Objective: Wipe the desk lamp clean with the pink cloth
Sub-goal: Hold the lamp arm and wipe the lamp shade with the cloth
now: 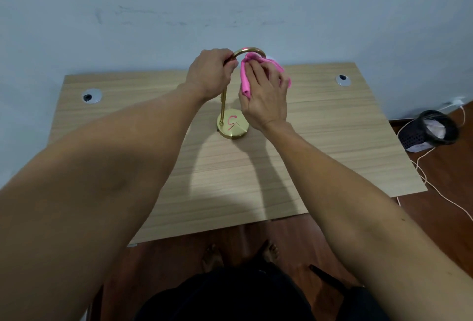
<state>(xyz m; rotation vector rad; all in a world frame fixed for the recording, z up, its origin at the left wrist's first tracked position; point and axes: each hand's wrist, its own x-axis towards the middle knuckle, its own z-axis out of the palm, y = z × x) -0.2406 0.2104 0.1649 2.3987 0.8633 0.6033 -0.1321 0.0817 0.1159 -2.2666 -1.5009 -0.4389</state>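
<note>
A pale blue wall backs a light wood-grain desk (pixel 332 126) that fills the middle of the frame, where a person cleans a brass desk lamp (pixel 223 105) standing at centre. The left hand (pixel 211 75) is wrapped around the lamp's curved neck just left of its arch, fingers closed on the tube to steady it. The right hand (pixel 265 95) sits immediately right of the stem, fingers spread flat over the pink cloth (pixel 244 78) and pressing it against the downturned end of the arch, whose lamp head is hidden behind cloth and hand. The stem's long axis runs straight down from the hands to the round base (pixel 233 124), lower in the frame and untouched, where red marks show. The cloth hand is the nearer to that base, so it looks likelier to travel down the stem.
</note>
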